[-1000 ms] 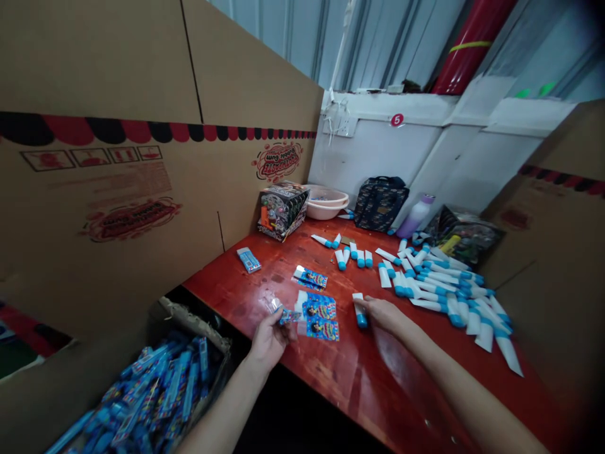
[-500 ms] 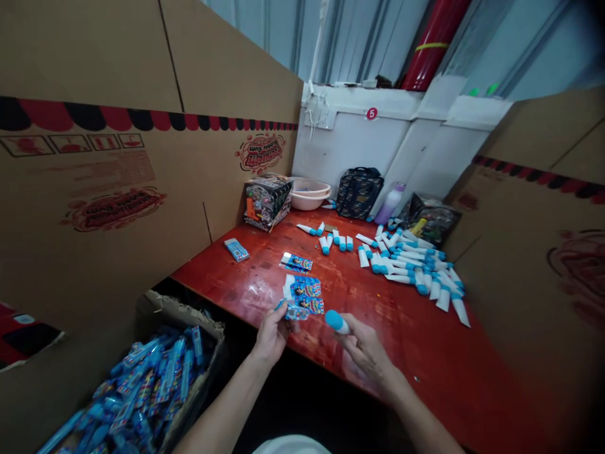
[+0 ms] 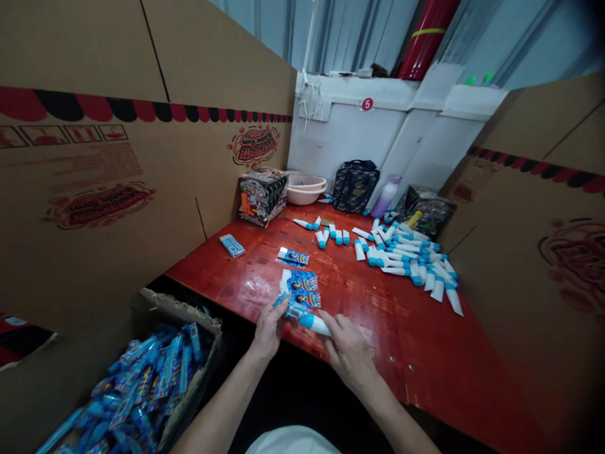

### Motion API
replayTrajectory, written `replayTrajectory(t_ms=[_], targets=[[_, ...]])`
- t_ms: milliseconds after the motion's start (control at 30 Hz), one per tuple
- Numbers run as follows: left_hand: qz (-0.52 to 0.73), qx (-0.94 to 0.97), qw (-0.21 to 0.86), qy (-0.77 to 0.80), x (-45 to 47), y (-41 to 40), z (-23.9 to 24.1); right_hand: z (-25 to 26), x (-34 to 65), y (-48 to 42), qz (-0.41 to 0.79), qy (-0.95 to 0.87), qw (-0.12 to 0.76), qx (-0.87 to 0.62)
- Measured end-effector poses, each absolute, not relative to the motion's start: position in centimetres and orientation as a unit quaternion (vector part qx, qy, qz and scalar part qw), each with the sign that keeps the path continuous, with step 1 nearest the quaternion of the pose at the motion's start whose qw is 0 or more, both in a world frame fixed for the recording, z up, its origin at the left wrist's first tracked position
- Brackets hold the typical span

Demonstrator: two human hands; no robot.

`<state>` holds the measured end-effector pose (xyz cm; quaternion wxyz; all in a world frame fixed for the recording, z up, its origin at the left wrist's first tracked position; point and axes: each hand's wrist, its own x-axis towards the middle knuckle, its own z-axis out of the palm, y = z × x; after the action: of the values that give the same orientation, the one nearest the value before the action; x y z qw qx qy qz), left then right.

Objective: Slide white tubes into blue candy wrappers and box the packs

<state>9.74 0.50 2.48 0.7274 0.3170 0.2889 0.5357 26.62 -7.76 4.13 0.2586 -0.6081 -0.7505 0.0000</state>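
Near the table's front edge, my left hand (image 3: 270, 326) pinches a printed blue plastic sleeve (image 3: 295, 309). My right hand (image 3: 347, 347) grips a small white tube (image 3: 322, 326) by its flat end. The tube's blue cap (image 3: 307, 320) meets the sleeve's right end; whether it is inside I cannot tell. Just beyond the hands lie more printed sleeves (image 3: 302, 281), fanned on the red table, with a smaller stack of sleeves (image 3: 293, 256) behind them.
Loose white tubes with blue caps (image 3: 416, 252) are heaped at the right. A carton of filled blue packets (image 3: 155, 372) stands below left. Toward the back are a display box (image 3: 263, 197), pink basins (image 3: 305, 189), a dark bag (image 3: 355, 186) and a purple bottle (image 3: 385, 197). Cardboard walls flank both sides.
My right hand has moved left, bringing the tube's cap up against the sleeve in my left hand. The view has shifted slightly.
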Motion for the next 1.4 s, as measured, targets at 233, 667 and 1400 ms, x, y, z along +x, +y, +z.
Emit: replayTrajectory(t_ms=[233, 667, 1400], targets=[[0.546, 0.263, 0.737, 0.3, 10.0, 1.4, 1.9, 4.0, 26.7, -7.5, 0.074, -0.701, 0.333, -0.626], [0.562, 0.238, 0.729, 0.311, 10.2, 1.4, 0.8, 2.5, 25.8, -7.1, -0.051, -0.712, 0.266, -0.648], [0.529, 0.277, 0.732, 0.328, 12.4, -0.5, 2.1, -0.6, 21.7, -4.8, 0.488, -0.49, 0.462, -0.555]])
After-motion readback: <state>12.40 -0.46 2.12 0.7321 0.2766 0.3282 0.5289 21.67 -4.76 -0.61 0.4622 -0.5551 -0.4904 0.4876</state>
